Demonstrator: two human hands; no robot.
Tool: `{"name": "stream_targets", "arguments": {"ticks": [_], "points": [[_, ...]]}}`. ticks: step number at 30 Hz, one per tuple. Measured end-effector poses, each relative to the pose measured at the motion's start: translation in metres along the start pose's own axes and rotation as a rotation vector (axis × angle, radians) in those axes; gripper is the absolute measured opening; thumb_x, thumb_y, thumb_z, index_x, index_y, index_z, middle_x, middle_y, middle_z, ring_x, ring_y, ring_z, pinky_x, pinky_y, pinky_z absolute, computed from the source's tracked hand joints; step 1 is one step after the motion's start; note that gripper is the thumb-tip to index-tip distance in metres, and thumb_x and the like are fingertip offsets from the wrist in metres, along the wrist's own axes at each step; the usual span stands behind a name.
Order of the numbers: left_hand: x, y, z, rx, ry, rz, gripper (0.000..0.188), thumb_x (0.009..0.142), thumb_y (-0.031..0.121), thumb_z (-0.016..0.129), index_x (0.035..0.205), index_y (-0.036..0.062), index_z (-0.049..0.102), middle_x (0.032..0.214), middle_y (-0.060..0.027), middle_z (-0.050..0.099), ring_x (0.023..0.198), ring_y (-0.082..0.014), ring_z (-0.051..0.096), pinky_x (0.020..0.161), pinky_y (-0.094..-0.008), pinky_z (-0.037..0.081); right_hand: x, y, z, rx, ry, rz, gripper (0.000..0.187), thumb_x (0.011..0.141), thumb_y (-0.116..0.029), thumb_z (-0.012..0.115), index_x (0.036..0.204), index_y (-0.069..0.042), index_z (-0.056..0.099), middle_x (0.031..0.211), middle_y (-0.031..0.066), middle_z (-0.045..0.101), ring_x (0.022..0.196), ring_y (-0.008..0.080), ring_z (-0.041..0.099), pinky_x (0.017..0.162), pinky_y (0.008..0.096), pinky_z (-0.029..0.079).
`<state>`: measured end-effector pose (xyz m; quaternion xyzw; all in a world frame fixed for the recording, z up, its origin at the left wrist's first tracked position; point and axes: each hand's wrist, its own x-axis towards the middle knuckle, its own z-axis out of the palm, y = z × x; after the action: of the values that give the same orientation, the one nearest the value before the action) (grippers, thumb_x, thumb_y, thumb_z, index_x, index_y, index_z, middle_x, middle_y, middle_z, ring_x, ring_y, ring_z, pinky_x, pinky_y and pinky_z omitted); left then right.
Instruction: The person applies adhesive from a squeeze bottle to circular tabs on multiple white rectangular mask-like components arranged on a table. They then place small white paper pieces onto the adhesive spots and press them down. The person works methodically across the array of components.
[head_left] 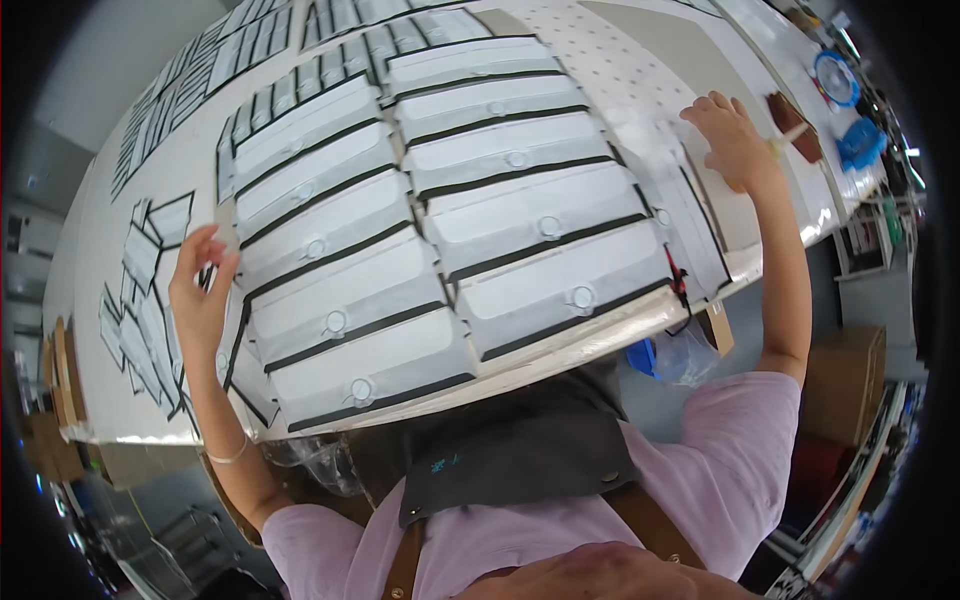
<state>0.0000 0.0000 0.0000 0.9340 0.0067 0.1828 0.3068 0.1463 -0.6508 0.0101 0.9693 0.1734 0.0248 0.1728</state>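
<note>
My left hand [203, 285] is raised beside the left column of white panels, thumb and fingers curved toward each other. A small translucent piece [229, 238] shows at its fingertips; its exact kind is unclear. My right hand [728, 145] is over the right side of the table with its fingers spread, and I see nothing held in it. Between my hands, flat white panels with black edge strips [545, 225] lie overlapped in two columns. Small clear round discs [336, 323] sit on many of them. More white panels [690, 225] lie below my right hand.
Loose black-edged pieces [150, 325] are piled at the left, and further panel rows [240, 50] lie at the far side. A red-handled tool [678, 278] rests at the near edge. A brown piece [797, 128], blue bag [861, 143] and blue-rimmed roll [836, 79] are at the right.
</note>
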Motion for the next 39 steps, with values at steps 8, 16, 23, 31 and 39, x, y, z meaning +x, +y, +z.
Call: {"name": "stream_targets", "arguments": {"ticks": [8,16,23,31,39], "points": [[-0.043,0.073,0.016,-0.006,0.002,0.057,0.035,0.089,0.009,0.075,0.123,0.0003,0.066,0.093,-0.0037,0.068,0.092,-0.0155,0.062,0.098,-0.0339,0.046,-0.057,0.062,0.062,-0.523,0.002,0.256,0.027,0.084,-0.021,0.071,0.111,-0.017,0.071,0.115,0.0022,0.067,0.126,0.0262,0.056,0.115,0.0583,0.032],[-0.079,0.096,0.002,-0.014,0.034,0.071,0.03,0.088,0.005,0.076,0.117,0.0003,0.07,0.09,-0.0048,0.07,0.09,-0.0155,0.063,0.095,-0.0326,0.047,-0.116,0.082,0.003,1.126,0.93,0.354,0.054,0.091,-0.027,0.081,0.135,-0.003,0.061,0.128,0.0098,0.067,0.117,0.0161,0.061,0.1,0.0323,0.048],[-0.094,0.111,0.03,-0.009,0.072,0.176,0.022,0.087,0.005,0.077,0.109,0.0042,0.072,0.085,-0.0029,0.07,0.085,-0.0158,0.065,0.108,-0.0429,0.041,-0.111,-0.017,-0.014,2.313,0.867,-0.046,0.1,0.088,-0.068,0.067,0.157,-0.004,0.033,0.158,0.0231,0.04,0.142,0.0397,0.046,0.092,0.0365,0.06],[-0.119,0.135,0.076,0.168,0.002,0.44,0.016,0.083,0.002,0.078,0.097,0.0084,0.073,0.084,-0.0003,0.071,0.081,-0.0158,0.067,0.115,-0.0461,0.034,-0.091,-0.081,-0.012,1.879,0.673,0.007,0.093,0.091,-0.054,0.072,0.158,-0.004,0.031,0.155,0.0258,0.043,0.138,0.0404,0.052,0.089,0.0332,0.06],[-0.118,0.169,0.106,0.098,-0.183,0.562,0.034,0.081,0.021,0.082,0.111,0.0086,0.072,0.103,-0.0049,0.071,0.103,-0.0227,0.066,0.113,-0.0464,0.036,-0.1,-0.107,-0.027,1.851,0.506,-0.114,0.107,0.08,-0.064,0.079,0.157,-0.005,0.033,0.146,0.0255,0.054,0.13,0.0399,0.06,0.075,0.031,0.06]]}}
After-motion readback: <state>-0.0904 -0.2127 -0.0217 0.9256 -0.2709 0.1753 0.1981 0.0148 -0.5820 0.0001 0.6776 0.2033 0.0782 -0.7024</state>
